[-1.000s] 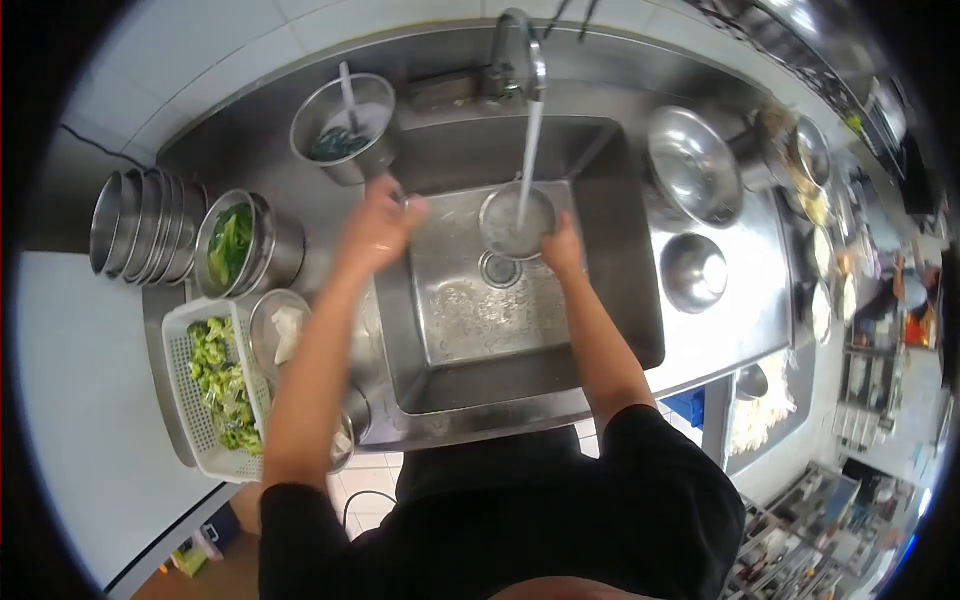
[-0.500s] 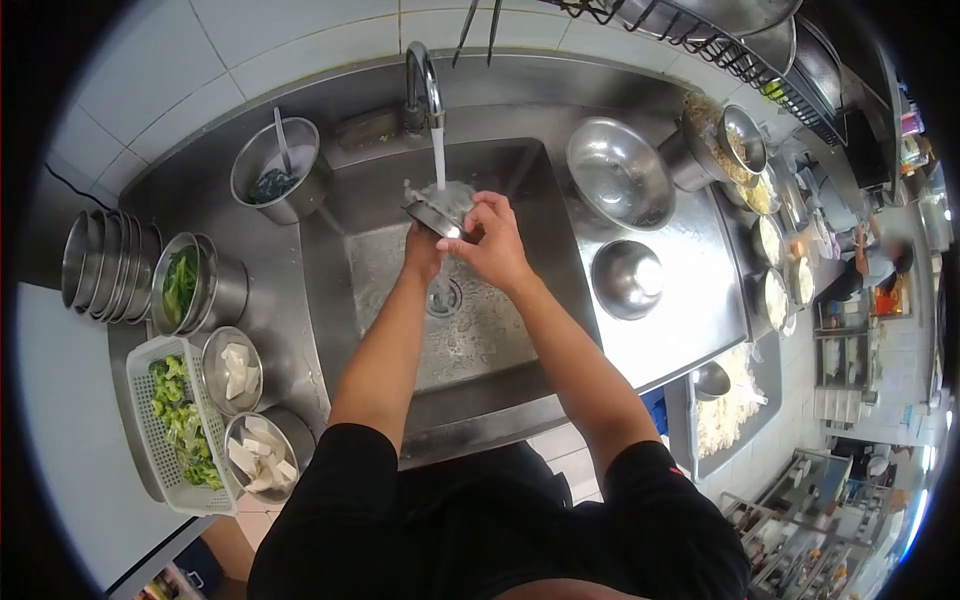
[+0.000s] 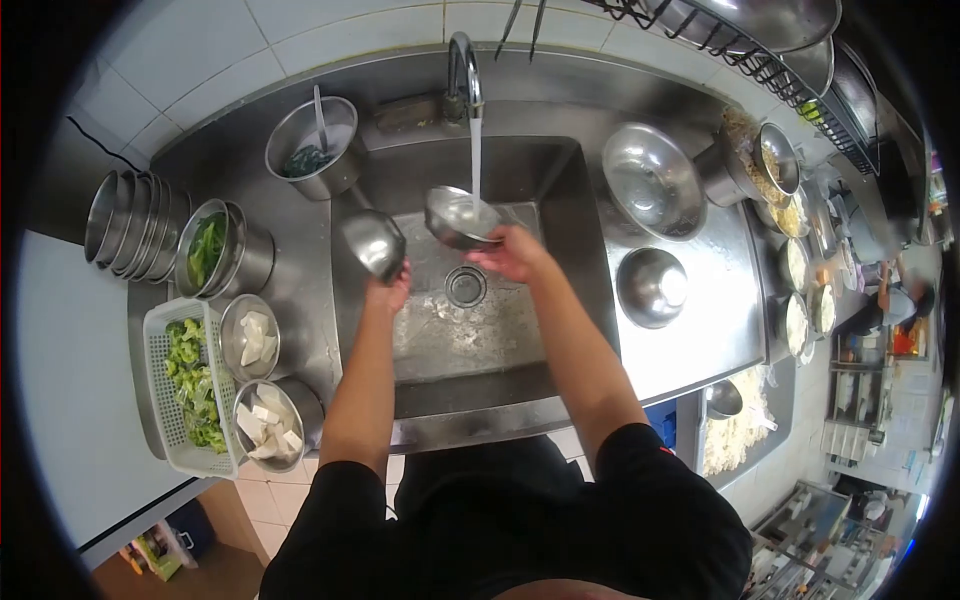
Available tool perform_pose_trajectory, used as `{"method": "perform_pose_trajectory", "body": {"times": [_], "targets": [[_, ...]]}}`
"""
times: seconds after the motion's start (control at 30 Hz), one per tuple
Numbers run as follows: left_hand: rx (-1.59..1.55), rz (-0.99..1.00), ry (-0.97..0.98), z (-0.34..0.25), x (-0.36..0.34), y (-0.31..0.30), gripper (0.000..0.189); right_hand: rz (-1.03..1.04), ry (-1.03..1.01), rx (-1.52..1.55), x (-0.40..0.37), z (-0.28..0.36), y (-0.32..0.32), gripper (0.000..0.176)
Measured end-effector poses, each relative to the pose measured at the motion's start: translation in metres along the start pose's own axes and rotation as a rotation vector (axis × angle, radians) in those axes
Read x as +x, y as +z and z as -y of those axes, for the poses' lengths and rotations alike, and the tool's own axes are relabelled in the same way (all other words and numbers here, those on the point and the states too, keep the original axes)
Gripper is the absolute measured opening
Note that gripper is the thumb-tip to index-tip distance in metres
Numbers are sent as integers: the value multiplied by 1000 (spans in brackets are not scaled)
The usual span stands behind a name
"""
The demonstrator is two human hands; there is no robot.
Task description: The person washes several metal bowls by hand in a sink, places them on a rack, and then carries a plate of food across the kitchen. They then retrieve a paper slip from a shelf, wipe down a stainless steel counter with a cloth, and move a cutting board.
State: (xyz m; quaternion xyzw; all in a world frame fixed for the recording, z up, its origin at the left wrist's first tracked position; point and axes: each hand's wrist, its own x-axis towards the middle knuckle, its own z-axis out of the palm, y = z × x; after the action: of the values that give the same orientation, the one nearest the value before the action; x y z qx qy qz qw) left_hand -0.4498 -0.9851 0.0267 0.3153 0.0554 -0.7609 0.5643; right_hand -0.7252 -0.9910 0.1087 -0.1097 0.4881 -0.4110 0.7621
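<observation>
**First speaker:** What is in the hands?

**Second speaker:** A small round stainless-steel bowl [image 3: 458,215], tilted under the stream of water [image 3: 475,150] that falls from a curved steel tap [image 3: 462,65]. It hangs over the back half of a deep steel sink [image 3: 590,250]. The right hand [image 3: 515,252] grips its near rim, fingers closed over the edge. The left hand [image 3: 390,288] is closed on a second steel bowl [image 3: 373,243], held by the sink's left wall, clear of the water.

**First speaker:** How would those bowls handle?

**Second speaker:** Probably light and rigid. They are wet and polished, so likely slippery. The rim looks the surest hold, thumb inside and fingers beneath.

**First speaker:** And round about?

**Second speaker:** A round drain [image 3: 465,287] sits in the sink floor between the two hands. The sink is set into a steel worktop [image 3: 715,320].
- **Back-left corner:** a steel pot [image 3: 315,150] with a utensil standing in it.
- **Left edge:** nested steel bowls [image 3: 130,230], a bowl of green leaves [image 3: 208,250], and two bowls of white cubes [image 3: 250,337].
- **Front-left corner:** a white plastic basket of broccoli [image 3: 188,385].
- **Right of the sink:** a large steel bowl [image 3: 652,180], with an upturned smaller bowl [image 3: 650,285] nearer the front.
</observation>
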Motion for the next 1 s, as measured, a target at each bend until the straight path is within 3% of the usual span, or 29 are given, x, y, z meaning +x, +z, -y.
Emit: {"method": "perform_pose_trajectory", "body": {"times": [0.07, 0.13, 0.17, 0.2, 0.27, 0.33, 0.4, 0.5, 0.57, 0.63, 0.7, 0.77, 0.83, 0.9, 0.93, 1.0], "targets": [[185, -44, -156, 29, 29, -39, 23, 45, 72, -35, -21, 19, -6, 33], [162, -92, -357, 75, 34, -17, 21, -99, -125, -365, -57, 49, 11, 38], [68, -79, -440, 98, 37, 0, 22, -167, -359, -548, -77, 52, 26, 45], [-26, -68, -524, 118, 38, 19, 23, -190, -362, -557, -75, 48, 26, 45], [-138, -67, -546, 152, 30, 60, 23, -653, -1144, -1246, -69, 41, 20, 55], [-243, -70, -563, 172, 24, 87, 23, -669, -1120, -1164, -87, 38, 28, 61], [-378, 47, -409, 179, 21, 102, 22, -813, -1132, -1046, -99, 26, 33, 64], [-380, 17, -270, 166, 34, 74, 19, -831, -1141, -984, -86, -3, 17, 66], [-127, -233, -211, 131, 40, 56, 25, -823, -1162, -875, -44, -36, -13, 66], [422, -224, 171, 92, 11, 62, 36, -546, -497, -189, -47, -39, 10, 64], [781, -193, 387, 51, -23, 90, 42, -230, -318, 189, -12, -49, 12, 61], [997, -190, 449, 17, -26, 91, 44, -117, -284, 99, 5, -42, 32, 46], [893, -170, 441, 2, -42, 102, 43, -125, -484, -165, 17, -21, 52, 38], [749, -164, 399, -6, -44, 97, 44, -230, -822, -739, 17, 8, 61, 46], [758, -154, 396, -7, -27, 81, 44, -240, -828, -730, 9, 12, 66, 46], [547, -8, 136, 1, 9, 55, 46, -298, -1192, -1011, -11, 21, 71, 52]]}}
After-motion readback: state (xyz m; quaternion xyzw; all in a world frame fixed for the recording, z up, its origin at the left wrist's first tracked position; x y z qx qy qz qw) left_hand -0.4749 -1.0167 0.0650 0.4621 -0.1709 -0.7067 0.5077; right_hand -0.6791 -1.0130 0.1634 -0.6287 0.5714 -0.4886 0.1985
